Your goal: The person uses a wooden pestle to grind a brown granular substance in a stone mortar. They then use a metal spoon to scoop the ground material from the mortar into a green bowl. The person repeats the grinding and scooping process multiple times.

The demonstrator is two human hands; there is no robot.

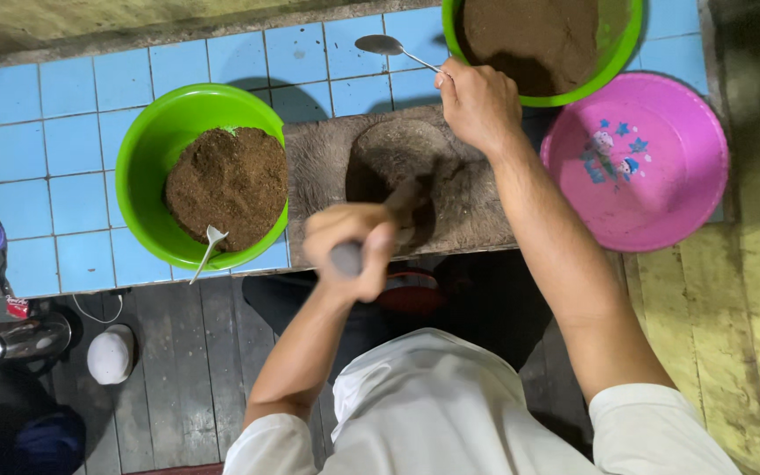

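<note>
My left hand (351,248) grips a grey pestle-like handle (347,258), blurred with motion, whose end reaches into the round hollow of a stone mortar slab (318,167). Brown powder fills that hollow (393,154). My right hand (478,104) holds a metal spoon (382,45) by its handle, above the far edge of the slab. The spoon's bowl points left over the blue tiles and looks empty.
A green bowl (147,149) heaped with brown powder and a white plastic spoon (208,246) sits left of the slab. A second green bowl (622,44) of brown powder stands at the top right. A pink basin (661,202) lies to the right. Blue tiled counter (54,158), dark wooden floor below.
</note>
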